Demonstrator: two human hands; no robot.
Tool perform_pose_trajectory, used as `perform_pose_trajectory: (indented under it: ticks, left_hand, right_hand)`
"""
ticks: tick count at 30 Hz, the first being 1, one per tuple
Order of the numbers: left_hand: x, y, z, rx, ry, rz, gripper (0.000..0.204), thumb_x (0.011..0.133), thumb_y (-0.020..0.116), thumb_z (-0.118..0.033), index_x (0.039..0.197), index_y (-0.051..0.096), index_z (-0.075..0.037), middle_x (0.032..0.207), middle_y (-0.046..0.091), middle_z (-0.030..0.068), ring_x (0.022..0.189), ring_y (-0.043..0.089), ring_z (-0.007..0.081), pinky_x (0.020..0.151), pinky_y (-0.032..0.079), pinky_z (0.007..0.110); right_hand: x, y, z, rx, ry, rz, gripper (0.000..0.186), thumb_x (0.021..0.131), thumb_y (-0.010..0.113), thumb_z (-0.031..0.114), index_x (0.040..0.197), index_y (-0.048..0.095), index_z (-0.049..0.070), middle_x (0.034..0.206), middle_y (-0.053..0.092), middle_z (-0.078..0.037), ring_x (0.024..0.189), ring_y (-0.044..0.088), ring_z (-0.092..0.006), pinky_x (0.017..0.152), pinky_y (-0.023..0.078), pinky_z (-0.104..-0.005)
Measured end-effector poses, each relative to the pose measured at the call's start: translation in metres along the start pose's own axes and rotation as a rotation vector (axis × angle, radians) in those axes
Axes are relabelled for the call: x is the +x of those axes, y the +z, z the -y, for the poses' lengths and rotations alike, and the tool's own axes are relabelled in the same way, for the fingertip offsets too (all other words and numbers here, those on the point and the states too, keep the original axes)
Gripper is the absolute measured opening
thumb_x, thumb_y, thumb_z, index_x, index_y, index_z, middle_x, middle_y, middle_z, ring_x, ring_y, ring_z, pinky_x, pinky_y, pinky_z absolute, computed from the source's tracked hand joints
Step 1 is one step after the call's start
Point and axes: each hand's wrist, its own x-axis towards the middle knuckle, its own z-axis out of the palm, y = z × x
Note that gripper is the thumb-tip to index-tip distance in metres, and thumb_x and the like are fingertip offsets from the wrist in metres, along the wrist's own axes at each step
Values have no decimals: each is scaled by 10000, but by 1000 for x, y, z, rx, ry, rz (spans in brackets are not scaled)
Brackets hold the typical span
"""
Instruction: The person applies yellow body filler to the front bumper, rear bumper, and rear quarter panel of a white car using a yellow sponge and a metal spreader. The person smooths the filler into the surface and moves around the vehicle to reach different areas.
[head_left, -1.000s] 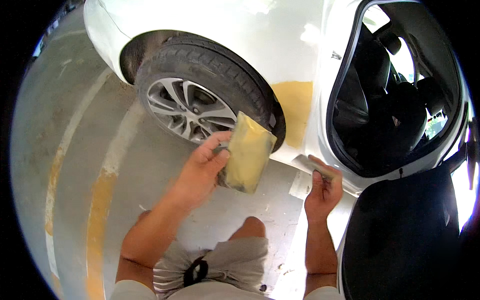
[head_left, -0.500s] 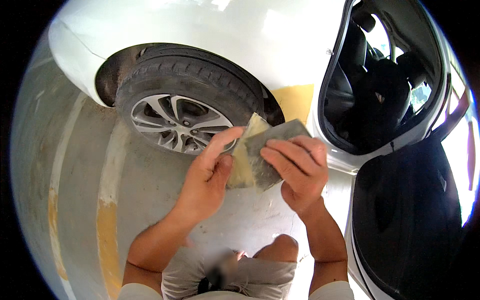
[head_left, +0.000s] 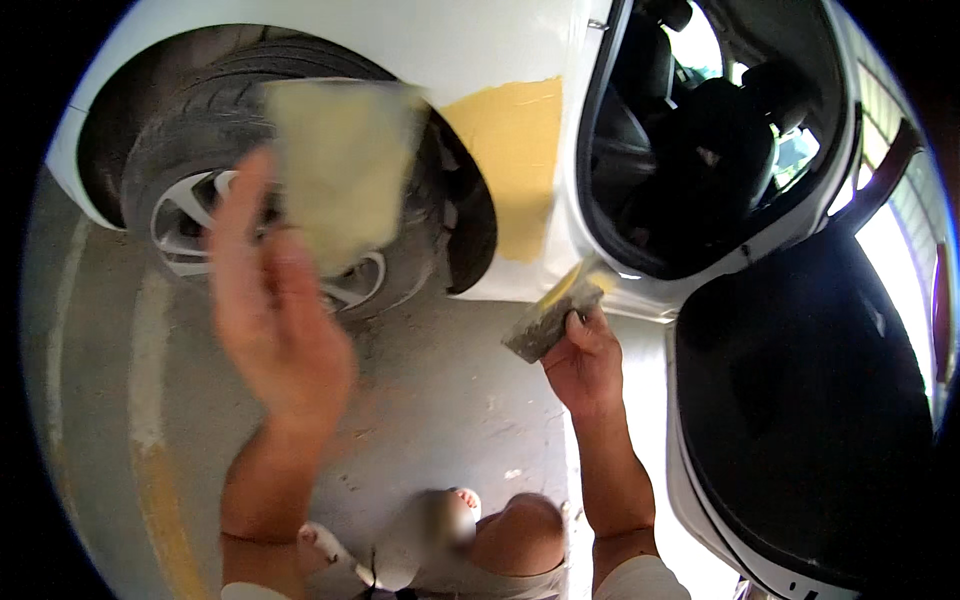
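A flat, putty-smeared pale yellow plate (head_left: 345, 165), blurred by motion, is gripped at its side by my left hand (head_left: 285, 340), in front of the car wheel. Between thumb and fingers, my right hand (head_left: 588, 370) grips a grey putty spreader (head_left: 545, 325) with yellow putty along its upper edge. The spreader's tip is just below a yellow putty patch (head_left: 515, 160) on the white car body (head_left: 460, 45); I cannot tell whether they touch. The two tools are apart.
The tyre and silver wheel (head_left: 185, 225) sit in the arch behind my left hand. At the right, the car's door (head_left: 800, 430) stands open beside the dark cabin (head_left: 690, 150). Painted stripes (head_left: 150, 380) cross the grey floor at the left.
My hands have separated: the left carries the plate up and left, the right takes the spreader right and slightly down. The view has shifted, and more of the putty patch shows.
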Motion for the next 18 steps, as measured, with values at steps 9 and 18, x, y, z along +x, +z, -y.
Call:
perform_pose_trajectory:
  ticks: [9, 18]
  left_hand:
    - [28, -56, 25, -62, -219, -295, 419, 961, 429, -97, 1371, 374, -32, 1239, 547, 118, 984, 601, 153, 774, 511, 270]
    - [35, -60, 23, -313, -171, -353, 504, 878, 447, -1, 1373, 355, -25, 1233, 501, 129, 950, 530, 168, 757, 453, 241]
  right_hand:
    - [49, 46, 84, -1984, -1466, 416, 357, 833, 584, 17, 1175, 608, 117, 1166, 566, -137, 1094, 550, -318, 910, 458, -455]
    - [107, 77, 49, -2312, -1866, 348, 476, 677, 682, 127, 1110, 675, 324, 1184, 521, -37, 1105, 421, -263, 970, 292, -535]
